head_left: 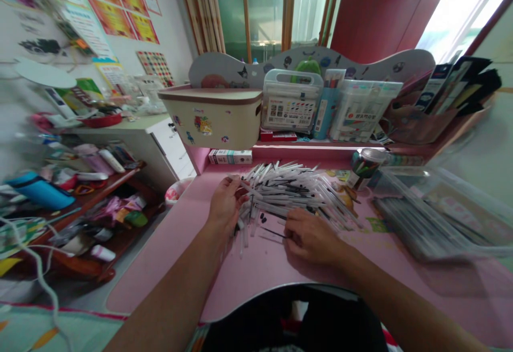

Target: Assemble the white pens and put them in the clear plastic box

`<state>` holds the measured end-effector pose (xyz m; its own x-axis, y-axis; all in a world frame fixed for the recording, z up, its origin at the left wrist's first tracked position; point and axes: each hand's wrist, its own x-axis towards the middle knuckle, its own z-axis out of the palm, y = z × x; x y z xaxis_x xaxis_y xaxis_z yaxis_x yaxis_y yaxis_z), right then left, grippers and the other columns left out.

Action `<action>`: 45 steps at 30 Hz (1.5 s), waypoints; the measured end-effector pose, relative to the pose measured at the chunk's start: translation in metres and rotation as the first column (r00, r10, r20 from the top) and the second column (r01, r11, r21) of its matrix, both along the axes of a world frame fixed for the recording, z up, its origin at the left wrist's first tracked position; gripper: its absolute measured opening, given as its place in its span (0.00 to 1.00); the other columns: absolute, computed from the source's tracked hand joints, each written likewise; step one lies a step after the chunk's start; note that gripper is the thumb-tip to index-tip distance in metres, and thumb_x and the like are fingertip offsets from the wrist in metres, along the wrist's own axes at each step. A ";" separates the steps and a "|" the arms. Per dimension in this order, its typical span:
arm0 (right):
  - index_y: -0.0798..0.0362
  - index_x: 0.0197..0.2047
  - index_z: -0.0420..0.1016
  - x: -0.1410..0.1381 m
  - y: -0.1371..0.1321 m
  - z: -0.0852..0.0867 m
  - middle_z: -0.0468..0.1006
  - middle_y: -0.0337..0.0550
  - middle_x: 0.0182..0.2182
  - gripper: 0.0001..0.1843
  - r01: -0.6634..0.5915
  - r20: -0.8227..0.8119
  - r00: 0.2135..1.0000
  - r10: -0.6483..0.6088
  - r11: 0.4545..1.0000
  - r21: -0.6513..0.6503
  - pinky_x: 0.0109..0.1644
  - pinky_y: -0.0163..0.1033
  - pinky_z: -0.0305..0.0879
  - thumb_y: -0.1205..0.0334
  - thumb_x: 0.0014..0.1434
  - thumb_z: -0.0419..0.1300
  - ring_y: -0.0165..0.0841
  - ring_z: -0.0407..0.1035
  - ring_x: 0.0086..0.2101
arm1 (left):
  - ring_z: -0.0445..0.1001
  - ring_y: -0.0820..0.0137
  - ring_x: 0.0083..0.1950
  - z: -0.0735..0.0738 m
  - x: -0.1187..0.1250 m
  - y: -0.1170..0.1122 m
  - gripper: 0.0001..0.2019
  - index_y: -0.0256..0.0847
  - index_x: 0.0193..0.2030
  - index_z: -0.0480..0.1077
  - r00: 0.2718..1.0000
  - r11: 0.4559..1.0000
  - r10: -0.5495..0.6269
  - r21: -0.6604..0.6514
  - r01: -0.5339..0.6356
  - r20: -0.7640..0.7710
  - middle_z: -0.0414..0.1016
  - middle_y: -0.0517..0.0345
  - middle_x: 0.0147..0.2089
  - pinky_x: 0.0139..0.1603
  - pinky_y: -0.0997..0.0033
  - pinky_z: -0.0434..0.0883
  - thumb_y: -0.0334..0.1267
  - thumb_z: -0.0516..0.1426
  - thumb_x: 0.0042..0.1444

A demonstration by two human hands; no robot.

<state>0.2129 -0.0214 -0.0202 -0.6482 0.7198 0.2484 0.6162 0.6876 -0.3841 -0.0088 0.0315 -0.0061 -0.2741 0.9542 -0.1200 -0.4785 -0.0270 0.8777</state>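
A loose heap of clear and white pen barrels (280, 181), mixed with black pieces, lies on the pink desk (248, 282). My left hand (228, 200) is at the heap's left edge, its fingers pinched on a translucent pen barrel (249, 187). At the heap's front right, my right hand (308, 237) is closed low over the desk. A thin dark pen refill (273, 232) sticks out leftward from its fingertips. Small black caps (263, 217) lie between the two hands, and a few clear tubes (243, 240) are in front of my left hand.
On the right stands a clear plastic box (444, 234) with many grey sticks inside. A jar (366, 165) is behind it. The shelf above carries a beige bin (216, 119), marker cases (292, 101) and a pen holder (425, 122). A small carton (230, 156) lies at the desk's back left.
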 end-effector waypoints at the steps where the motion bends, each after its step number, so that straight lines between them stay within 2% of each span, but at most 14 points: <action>1: 0.54 0.29 0.72 0.002 0.002 0.002 0.72 0.43 0.32 0.03 -0.010 -0.093 0.996 0.006 0.999 -0.037 0.40 0.38 0.61 0.70 0.53 0.58 0.34 0.66 0.36 | 0.74 0.76 0.26 0.000 0.000 0.000 0.09 0.38 0.33 0.67 1.000 1.000 -0.002 -0.010 0.002 0.002 0.76 0.59 0.30 0.21 0.82 0.68 0.37 0.63 0.53; 3: 0.54 0.28 0.69 0.006 0.006 0.005 0.71 0.42 0.32 0.04 -0.043 -0.289 0.957 0.002 0.990 -0.137 0.39 0.36 0.62 0.70 0.52 0.58 0.32 0.65 0.35 | 0.74 0.76 0.25 0.002 0.001 -0.001 0.08 0.38 0.33 0.67 1.000 0.999 -0.005 -0.034 0.005 0.015 0.77 0.59 0.30 0.21 0.82 0.69 0.37 0.62 0.54; 5: 0.53 0.27 0.65 0.008 0.008 0.005 0.71 0.40 0.32 0.04 -0.084 -0.430 0.901 -0.047 0.956 -0.281 0.35 0.34 0.61 0.69 0.52 0.57 0.30 0.65 0.33 | 0.74 0.76 0.24 0.004 0.002 -0.002 0.07 0.37 0.33 0.66 0.999 0.998 -0.014 -0.062 0.016 0.033 0.76 0.59 0.29 0.20 0.82 0.68 0.36 0.61 0.56; 8: 0.52 0.28 0.63 0.008 0.009 0.000 0.68 0.36 0.25 0.04 -0.112 -0.502 0.843 -0.195 0.849 -0.517 0.28 0.31 0.57 0.66 0.53 0.56 0.27 0.63 0.26 | 0.73 0.77 0.23 0.007 0.005 -0.003 0.06 0.37 0.33 0.66 0.998 0.995 -0.037 -0.087 0.041 0.052 0.76 0.58 0.28 0.19 0.82 0.68 0.35 0.60 0.58; 11: 0.52 0.26 0.62 0.007 0.009 -0.003 0.61 0.31 0.19 0.05 -0.108 -0.510 0.813 -0.281 0.788 -0.606 0.24 0.30 0.51 0.64 0.51 0.57 0.25 0.56 0.21 | 0.73 0.77 0.23 0.006 0.006 -0.004 0.06 0.37 0.33 0.66 0.997 0.995 -0.053 -0.084 0.058 0.051 0.76 0.58 0.28 0.18 0.82 0.68 0.35 0.60 0.58; 17: 0.52 0.27 0.63 0.007 0.012 -0.001 0.62 0.30 0.17 0.07 -0.113 -0.519 0.782 -0.345 0.740 -0.663 0.22 0.29 0.50 0.61 0.49 0.59 0.23 0.57 0.19 | 0.74 0.77 0.23 0.004 0.007 -0.005 0.07 0.36 0.33 0.66 0.997 0.995 -0.071 -0.066 0.073 0.035 0.76 0.58 0.28 0.19 0.82 0.69 0.35 0.60 0.58; 24: 0.51 0.26 0.62 0.007 0.011 -0.003 0.64 0.31 0.17 0.07 -0.108 -0.521 0.777 -0.354 0.740 -0.664 0.22 0.30 0.50 0.62 0.48 0.59 0.24 0.58 0.18 | 0.74 0.76 0.24 0.005 0.007 -0.006 0.06 0.37 0.33 0.67 0.998 0.996 -0.065 -0.051 0.066 0.022 0.76 0.58 0.29 0.19 0.82 0.68 0.35 0.59 0.59; 31: 0.52 0.28 0.64 0.009 0.014 -0.005 0.65 0.30 0.17 0.09 -0.124 -0.523 0.760 -0.386 0.704 -0.700 0.21 0.29 0.51 0.60 0.50 0.62 0.24 0.59 0.17 | 0.75 0.76 0.26 0.003 0.007 -0.006 0.14 0.38 0.33 0.66 0.990 0.989 -0.141 0.040 0.142 -0.030 0.77 0.59 0.30 0.20 0.83 0.66 0.42 0.66 0.52; 35: 0.51 0.33 0.62 0.013 0.015 -0.002 0.65 0.27 0.16 0.15 -0.267 -0.607 0.665 -0.435 0.620 -0.738 0.18 0.27 0.48 0.56 0.50 0.66 0.22 0.56 0.15 | 0.70 0.80 0.24 0.002 0.007 -0.006 0.15 0.37 0.31 0.68 0.982 0.979 -0.187 0.078 0.187 -0.001 0.77 0.59 0.30 0.17 0.86 0.60 0.42 0.69 0.47; 37: 0.51 0.35 0.62 0.014 0.015 0.000 0.66 0.27 0.16 0.19 -0.360 -0.652 0.612 -0.447 0.577 -0.733 0.17 0.26 0.46 0.53 0.50 0.68 0.22 0.55 0.15 | 0.69 0.81 0.24 0.003 0.008 -0.008 0.15 0.36 0.31 0.70 0.969 0.968 -0.244 0.067 0.242 0.024 0.78 0.59 0.30 0.18 0.86 0.61 0.40 0.70 0.45; 39: 0.51 0.35 0.62 0.015 0.014 0.002 0.67 0.28 0.16 0.21 -0.432 -0.682 0.570 -0.458 0.540 -0.723 0.18 0.26 0.46 0.51 0.50 0.69 0.22 0.56 0.15 | 0.72 0.79 0.25 0.005 0.010 -0.013 0.15 0.36 0.31 0.71 0.939 0.939 -0.341 0.044 0.340 0.030 0.79 0.58 0.32 0.21 0.83 0.66 0.39 0.71 0.41; 42: 0.50 0.35 0.62 0.017 0.014 0.006 0.67 0.29 0.17 0.21 -0.502 -0.711 0.492 -0.502 0.504 -0.703 0.18 0.27 0.46 0.50 0.51 0.69 0.22 0.56 0.15 | 0.75 0.74 0.28 0.007 0.012 -0.018 0.17 0.36 0.30 0.74 0.868 0.868 -0.497 0.014 0.497 -0.012 0.79 0.56 0.32 0.28 0.77 0.72 0.38 0.73 0.36; 45: 0.51 0.36 0.65 0.024 0.015 0.010 0.67 0.32 0.18 0.21 -0.549 -0.726 0.417 -0.546 0.485 -0.681 0.19 0.28 0.49 0.46 0.51 0.67 0.24 0.58 0.17 | 0.73 0.74 0.25 0.005 0.010 -0.019 0.15 0.35 0.29 0.76 0.830 0.837 -0.545 -0.021 0.546 -0.117 0.76 0.58 0.24 0.28 0.77 0.70 0.36 0.73 0.35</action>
